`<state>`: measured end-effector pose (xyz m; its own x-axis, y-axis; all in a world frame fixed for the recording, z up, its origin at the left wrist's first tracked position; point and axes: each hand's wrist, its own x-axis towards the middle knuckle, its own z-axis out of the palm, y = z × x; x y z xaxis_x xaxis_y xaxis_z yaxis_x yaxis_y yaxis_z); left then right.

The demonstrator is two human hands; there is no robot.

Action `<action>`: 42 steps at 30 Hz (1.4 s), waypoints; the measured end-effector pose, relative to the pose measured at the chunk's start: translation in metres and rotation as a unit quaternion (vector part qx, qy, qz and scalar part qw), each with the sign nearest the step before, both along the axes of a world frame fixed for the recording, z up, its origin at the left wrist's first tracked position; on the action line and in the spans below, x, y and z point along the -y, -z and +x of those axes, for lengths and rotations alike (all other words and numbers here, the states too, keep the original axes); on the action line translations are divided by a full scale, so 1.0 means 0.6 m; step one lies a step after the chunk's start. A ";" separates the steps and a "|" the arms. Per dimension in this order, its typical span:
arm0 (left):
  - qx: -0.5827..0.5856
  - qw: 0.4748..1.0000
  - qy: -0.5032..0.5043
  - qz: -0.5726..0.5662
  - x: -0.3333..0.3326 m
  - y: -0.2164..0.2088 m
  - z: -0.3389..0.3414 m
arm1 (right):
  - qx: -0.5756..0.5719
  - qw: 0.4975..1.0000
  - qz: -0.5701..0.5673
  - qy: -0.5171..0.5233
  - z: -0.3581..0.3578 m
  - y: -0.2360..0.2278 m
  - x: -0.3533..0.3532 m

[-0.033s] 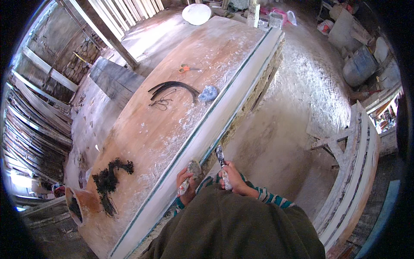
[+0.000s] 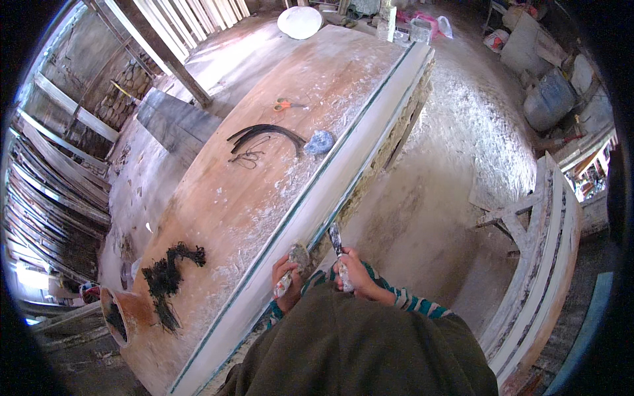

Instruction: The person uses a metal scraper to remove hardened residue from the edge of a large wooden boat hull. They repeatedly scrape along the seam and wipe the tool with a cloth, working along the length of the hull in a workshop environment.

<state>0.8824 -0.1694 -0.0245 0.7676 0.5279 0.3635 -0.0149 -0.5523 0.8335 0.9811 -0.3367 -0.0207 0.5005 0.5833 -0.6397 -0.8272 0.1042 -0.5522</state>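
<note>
My left hand [image 2: 285,289] is closed around the paste-smeared handle of a scraper [image 2: 299,256], whose broad grey blade rests over the near edge of a long white-coated beam [image 2: 317,202]. Just to the right, my right hand [image 2: 360,277] grips a putty knife [image 2: 336,239] by its whitish, crusted handle. Its dark narrow blade points up and away, beside the beam's green-lined edge. Whether either blade touches the beam, I cannot tell. The beam slants from lower left to upper right along a large, white-smeared brown wooden surface [image 2: 218,195].
On the wooden surface lie a bundle of black fibres [image 2: 165,280], curved black strips [image 2: 264,130], a crumpled blue plastic bag [image 2: 319,142] and orange-handled scissors [image 2: 284,104]. A curved plank frame [image 2: 551,264] stands at the right, with a grey-blue drum [image 2: 549,100] beyond it.
The putty knife in my right hand has shifted slightly left, its blade closer to the beam's edge. My left hand and its scraper have barely moved.
</note>
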 end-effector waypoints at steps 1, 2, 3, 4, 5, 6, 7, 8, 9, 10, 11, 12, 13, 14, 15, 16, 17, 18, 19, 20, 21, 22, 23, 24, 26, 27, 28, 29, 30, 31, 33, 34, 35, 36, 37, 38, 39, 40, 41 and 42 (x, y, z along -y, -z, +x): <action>0.000 1.000 0.009 -0.026 -0.006 0.003 -0.005 | 0.007 1.000 0.006 0.012 -0.020 0.004 -0.011; 0.000 0.999 0.025 -0.031 -0.010 -0.004 0.002 | 0.016 1.000 -0.005 0.018 -0.029 0.003 -0.022; 0.000 0.998 0.041 -0.037 -0.014 -0.013 0.008 | 0.024 0.999 -0.017 0.024 -0.038 -0.001 -0.033; 0.000 0.997 0.057 -0.042 -0.018 -0.022 0.013 | 0.031 0.999 -0.029 0.030 -0.048 -0.003 -0.045; 0.002 0.996 0.076 -0.043 -0.021 -0.025 0.016 | 0.066 0.996 -0.039 0.052 -0.062 0.014 -0.056; 0.004 0.995 0.092 -0.042 -0.023 -0.029 0.015 | 0.100 0.991 -0.048 0.072 -0.077 0.036 -0.070; 0.005 0.993 0.108 -0.042 -0.025 -0.033 0.015 | 0.133 0.985 -0.058 0.093 -0.091 0.057 -0.081; -0.003 0.993 0.115 -0.036 -0.028 -0.039 0.013 | 0.156 0.979 -0.069 0.109 -0.099 0.055 -0.093; -0.012 0.992 0.121 -0.029 -0.030 -0.045 0.011 | 0.177 0.973 -0.081 0.124 -0.103 0.053 -0.105; -0.020 0.992 0.126 -0.023 -0.033 -0.048 0.006 | 0.199 0.966 -0.092 0.140 -0.108 0.050 -0.116; -0.015 0.991 0.134 -0.019 -0.036 -0.046 0.004 | 0.204 0.964 -0.081 0.153 -0.110 0.052 -0.124; -0.011 0.990 0.141 -0.016 -0.039 -0.039 0.001 | 0.209 0.961 -0.069 0.166 -0.109 0.062 -0.133; -0.006 0.989 0.147 -0.012 -0.042 -0.037 -0.001 | 0.214 0.959 -0.057 0.177 -0.108 0.076 -0.139; -0.006 0.988 0.154 -0.019 -0.041 -0.039 0.001 | 0.236 0.950 -0.075 0.193 -0.106 0.099 -0.142; -0.005 0.988 0.155 -0.025 -0.039 -0.044 0.000 | 0.257 0.940 -0.092 0.203 -0.105 0.115 -0.145; -0.005 0.987 0.156 -0.032 -0.039 -0.047 -0.002 | 0.256 0.939 -0.096 0.206 -0.111 0.129 -0.145; 0.001 0.986 0.162 -0.033 -0.039 -0.044 -0.004 | 0.256 0.938 -0.102 0.211 -0.115 0.132 -0.145; 0.006 0.986 0.161 -0.034 -0.042 -0.041 -0.006 | 0.235 0.946 -0.093 0.204 -0.122 0.094 -0.143; 0.011 0.986 0.161 -0.035 -0.045 -0.038 -0.009 | 0.212 0.954 -0.083 0.196 -0.122 0.071 -0.144; 0.013 0.985 0.168 -0.031 -0.042 -0.039 -0.006 | 0.210 0.950 -0.090 0.215 -0.099 0.072 -0.139; 0.015 0.985 0.169 -0.025 -0.042 -0.039 -0.008 | 0.207 0.947 -0.094 0.228 -0.069 0.078 -0.135; 0.016 0.985 0.171 -0.020 -0.041 -0.040 -0.008 | 0.204 0.944 -0.098 0.241 -0.045 0.084 -0.132; 0.025 0.985 0.171 -0.022 -0.043 -0.038 -0.009 | 0.206 0.943 -0.095 0.243 -0.037 0.082 -0.132; 0.033 0.984 0.172 -0.023 -0.045 -0.036 -0.007 | 0.207 0.943 -0.091 0.245 -0.030 0.080 -0.132; 0.038 0.985 0.167 -0.020 -0.048 -0.034 -0.005 | 0.199 0.950 -0.091 0.221 -0.038 0.072 -0.131; 0.035 0.986 0.161 -0.017 -0.048 -0.032 -0.008 | 0.189 0.958 -0.096 0.195 -0.064 0.060 -0.126; 0.032 0.987 0.155 -0.014 -0.048 -0.031 -0.007 | 0.179 0.964 -0.102 0.168 -0.076 0.048 -0.122; 0.029 0.987 0.157 0.005 -0.048 -0.033 -0.007 | 0.179 0.961 -0.125 0.168 -0.072 0.042 -0.117; 0.031 0.987 0.157 -0.009 -0.048 -0.033 -0.006 | 0.211 0.951 -0.112 0.198 -0.054 0.046 -0.112; 0.034 0.987 0.157 -0.023 -0.047 -0.032 -0.005 | 0.242 0.938 -0.099 0.227 -0.021 0.054 -0.109; 0.027 0.988 0.152 -0.032 -0.043 -0.030 -0.004 | 0.252 0.929 -0.090 0.255 0.022 0.050 -0.102; 0.019 0.989 0.145 -0.026 -0.041 -0.032 -0.006 | 0.233 0.934 -0.093 0.254 0.037 0.043 -0.100; 0.012 0.990 0.140 -0.018 -0.042 -0.033 -0.004 | 0.215 0.938 -0.094 0.255 0.050 0.038 -0.100; 0.017 0.990 0.139 -0.009 -0.045 -0.030 -0.003 | 0.215 0.943 -0.099 0.235 0.041 0.042 -0.099; 0.021 0.990 0.137 -0.001 -0.048 -0.021 -0.005 | 0.215 0.947 -0.103 0.215 0.016 0.054 -0.098; 0.027 0.990 0.135 0.007 -0.048 -0.015 -0.004 | 0.216 0.951 -0.108 0.194 0.007 0.060 -0.097; 0.033 0.989 0.141 -0.015 -0.043 -0.026 -0.007 | 0.208 0.954 -0.108 0.189 0.008 0.047 -0.096; 0.031 0.990 0.135 -0.003 -0.042 -0.033 -0.005 | 0.200 0.956 -0.109 0.183 0.007 0.032 -0.093; 0.024 0.991 0.133 0.006 -0.038 -0.035 -0.007 | 0.187 0.959 -0.114 0.181 0.001 0.025 -0.087; 0.018 0.991 0.131 0.014 -0.035 -0.035 -0.007 | 0.204 0.954 -0.129 0.177 0.001 0.033 -0.083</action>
<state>0.8781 -0.1484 -0.0038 0.8633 0.3008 0.4053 -0.1908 -0.5489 0.8138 0.9815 -0.2867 -0.0406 0.8749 0.1807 -0.4493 -0.4763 0.1538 -0.8657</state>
